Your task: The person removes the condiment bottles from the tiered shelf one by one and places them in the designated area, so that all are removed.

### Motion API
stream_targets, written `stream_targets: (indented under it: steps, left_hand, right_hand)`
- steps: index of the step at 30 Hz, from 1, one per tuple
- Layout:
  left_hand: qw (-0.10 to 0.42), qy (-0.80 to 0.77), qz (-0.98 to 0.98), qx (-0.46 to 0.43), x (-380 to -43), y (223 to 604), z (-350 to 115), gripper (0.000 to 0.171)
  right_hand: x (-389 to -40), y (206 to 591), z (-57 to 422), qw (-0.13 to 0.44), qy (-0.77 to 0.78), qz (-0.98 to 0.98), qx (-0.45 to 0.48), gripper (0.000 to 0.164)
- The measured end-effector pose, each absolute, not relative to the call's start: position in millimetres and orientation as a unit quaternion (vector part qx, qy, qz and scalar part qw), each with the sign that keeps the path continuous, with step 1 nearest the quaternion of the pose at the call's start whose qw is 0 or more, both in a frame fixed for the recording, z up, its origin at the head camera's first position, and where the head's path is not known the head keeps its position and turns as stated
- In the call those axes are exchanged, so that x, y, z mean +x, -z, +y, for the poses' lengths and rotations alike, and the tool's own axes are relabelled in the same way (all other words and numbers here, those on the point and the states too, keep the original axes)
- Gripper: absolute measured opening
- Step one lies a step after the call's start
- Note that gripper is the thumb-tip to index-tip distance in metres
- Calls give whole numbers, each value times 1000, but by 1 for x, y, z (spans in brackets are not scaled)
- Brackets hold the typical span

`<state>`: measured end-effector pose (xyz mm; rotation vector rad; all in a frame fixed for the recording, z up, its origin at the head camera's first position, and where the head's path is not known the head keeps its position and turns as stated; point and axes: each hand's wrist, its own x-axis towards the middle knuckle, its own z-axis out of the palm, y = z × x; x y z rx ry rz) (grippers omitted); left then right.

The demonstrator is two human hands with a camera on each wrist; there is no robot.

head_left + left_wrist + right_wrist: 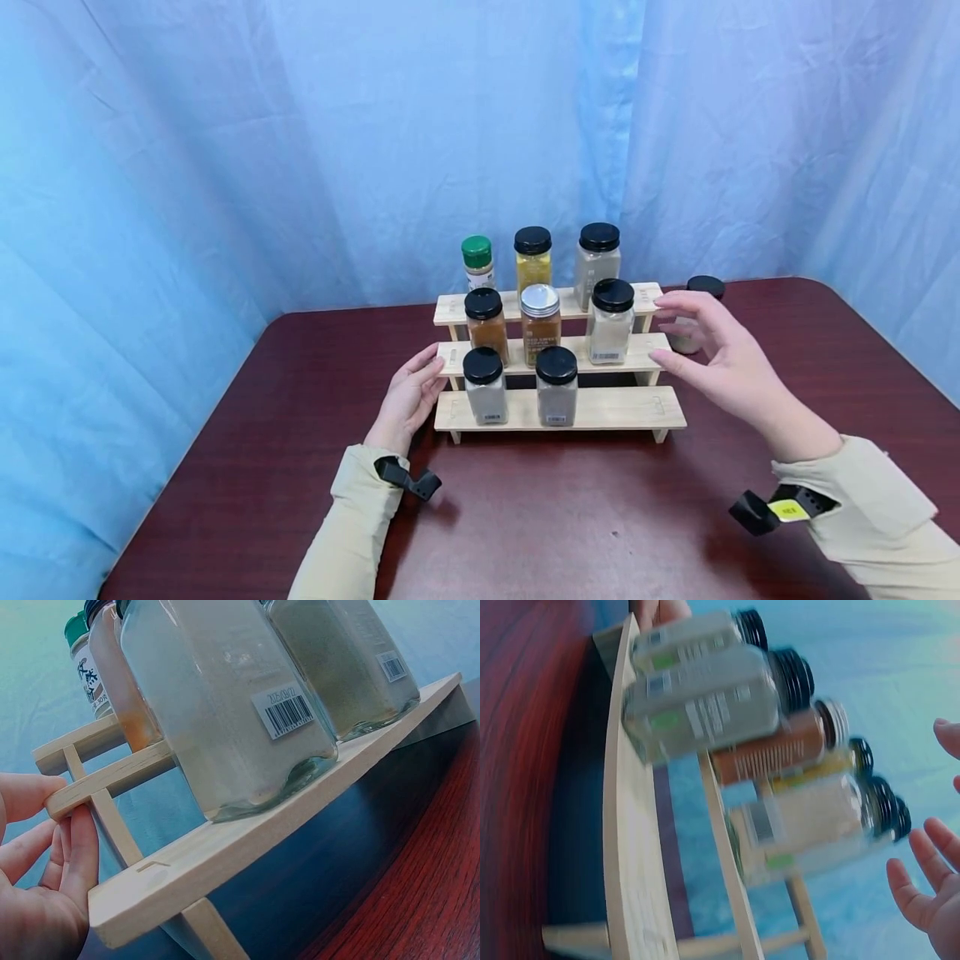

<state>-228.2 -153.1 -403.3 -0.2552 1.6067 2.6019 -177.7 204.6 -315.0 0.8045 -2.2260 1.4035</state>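
A three-tier wooden spice rack [615, 410] stands on the table with several spice jars on its steps. My left hand [408, 396] pinches the left end of the middle step; in the left wrist view the thumb lies on top and fingers [79, 859] sit beneath. Beside the rack's right end, my right hand [723, 354] is spread with nothing in its grasp. It partly hides a black-lidded jar [706, 287] standing on the table. On the bottom step are two black-lidded jars, the left jar [485, 392] and the middle jar [557, 392]. The bottom step's right part is bare.
Above, the middle step holds a silver-lidded jar [541, 321] between two black-lidded ones. On the top step stand a green-capped bottle [477, 254], a yellow spice jar [533, 267] and a grey one [597, 267]. Blue curtains [420, 150] surround the dark red table [540, 517].
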Motion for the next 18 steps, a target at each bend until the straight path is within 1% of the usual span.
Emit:
stream_targets:
  steps: [6,14,18]
  left_hand:
    - [33,-847,525,-79,-229,404,-154,50]
    - [34,-848,523,-81,-229,404,-153,50]
    - [36,-849,521,-80,-229,404,-153,50]
  right_hand:
    - [-178,319,179,202,-502,-764,351,56]
    - [-172,338,153,139,-484,-794,341,55]
    - [-172,343,145,129,-474,-806,330,55]
